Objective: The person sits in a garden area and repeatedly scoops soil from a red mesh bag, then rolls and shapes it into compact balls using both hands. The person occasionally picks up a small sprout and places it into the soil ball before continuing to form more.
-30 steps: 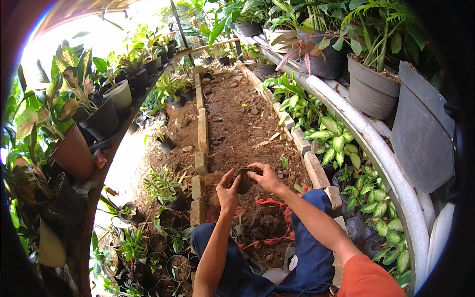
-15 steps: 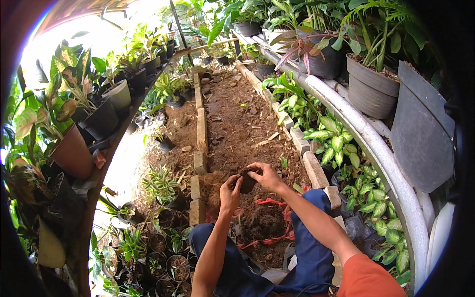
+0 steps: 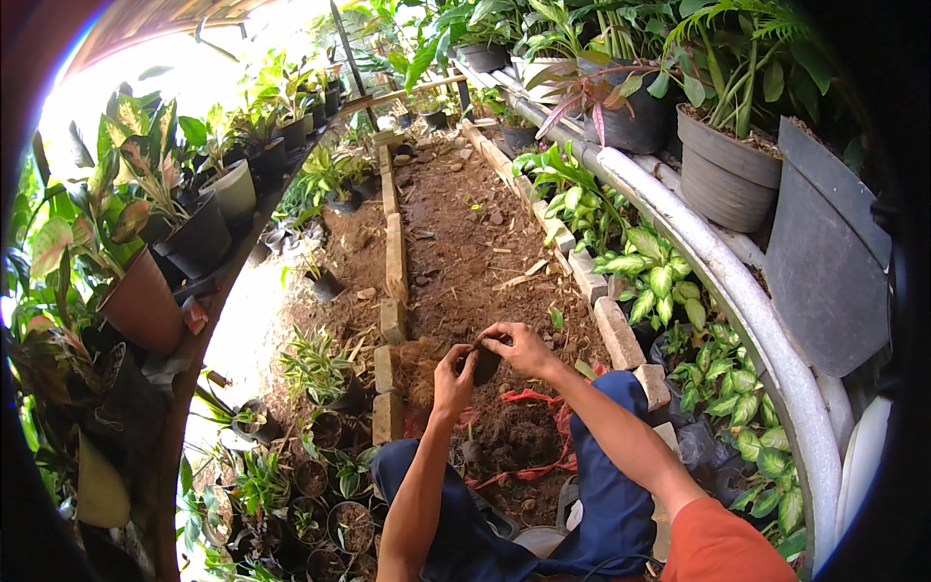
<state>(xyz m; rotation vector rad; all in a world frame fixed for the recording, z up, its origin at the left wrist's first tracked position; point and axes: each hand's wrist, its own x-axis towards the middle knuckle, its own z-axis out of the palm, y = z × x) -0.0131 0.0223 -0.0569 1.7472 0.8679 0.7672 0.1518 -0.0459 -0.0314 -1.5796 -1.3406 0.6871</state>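
My left hand and my right hand meet in front of me over the soil bed. Between them is a small dark pouch, seemingly a planting bag, its upper rim pinched by the fingers of both hands. What it contains cannot be made out. Below the hands, between my knees, a heap of dark crumbly soil lies on torn red plastic sheeting.
Brick edging borders the bed on the left, and more bricks line its right. Several small potted plants crowd the lower left. A curved white pipe runs along the right, beside large grey pots. Potted plants fill the left shelf.
Both hands have dipped very slightly, and the right fingers have shifted a little along the dark bag's rim. The rest looks the same.
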